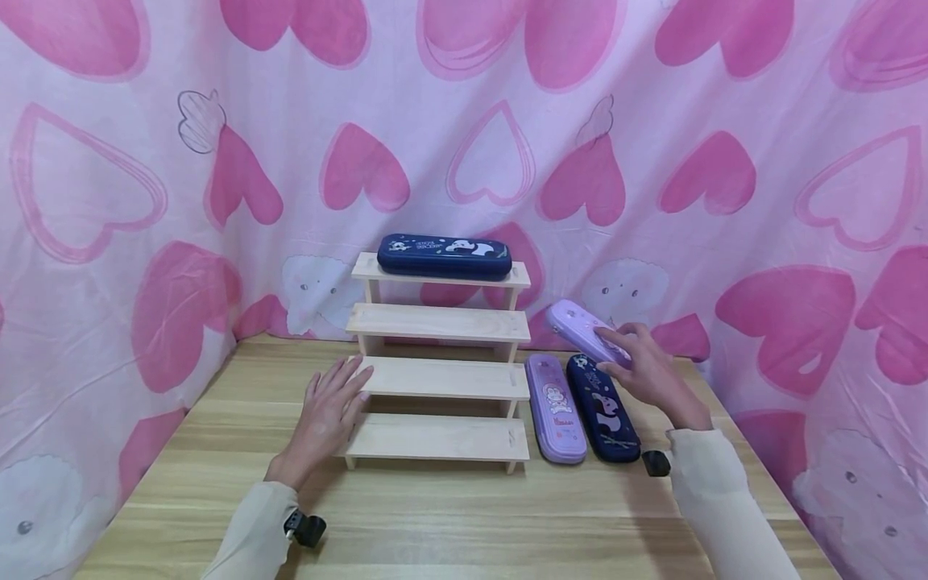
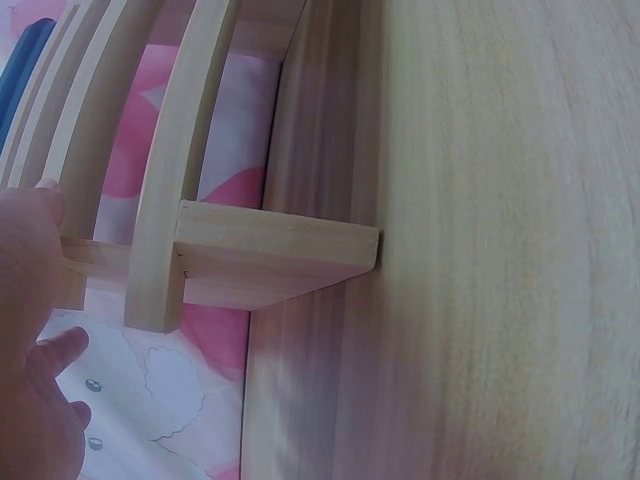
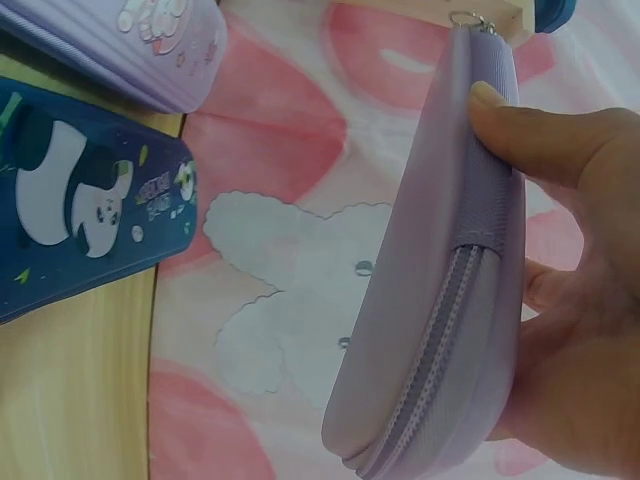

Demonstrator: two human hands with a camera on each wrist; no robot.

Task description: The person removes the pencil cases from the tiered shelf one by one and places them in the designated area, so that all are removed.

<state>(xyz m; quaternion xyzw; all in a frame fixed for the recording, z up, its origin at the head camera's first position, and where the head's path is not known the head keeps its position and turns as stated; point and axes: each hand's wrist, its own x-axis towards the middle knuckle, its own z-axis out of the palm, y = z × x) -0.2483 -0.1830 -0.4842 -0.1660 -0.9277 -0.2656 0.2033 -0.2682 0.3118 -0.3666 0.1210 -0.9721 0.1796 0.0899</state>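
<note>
One pink curtain [image 1: 478,72] is hung beyond both hands. Nearer, a table [image 1: 435,524] is spread beneath them, and a four-tier wooden rack [image 1: 442,377] is stood between them, its left end just beside the left hand [image 1: 329,411]. Farther out than either hand, an upper blue case [image 1: 445,258] is set lengthwise on the top tier. Left of the right hand [image 1: 648,374] and nearer than it, a flat lilac case [image 1: 557,409] and a lower blue case [image 1: 604,411] are laid side by side on the table. Ahead and left of that hand, a held lilac case [image 1: 583,329] is tilted, seemingly off the table.

The step in hand is judged to be the handling of the held lilac case. It is best carried clear of the two cases below, turned level before any release, and lowered gently, with only light pressure put on the rack so that nothing is jogged.

By the right hand the held lilac case is pinched, thumb on its side and fingers opposite, opened only to the case's thickness. The left hand is loosely spread, fingers nearly straight and slightly parted; the second tier up appears to be touched, though nothing is gripped. Under the right thumb's side, the zip [image 3: 428,352] is shown closed.
</note>
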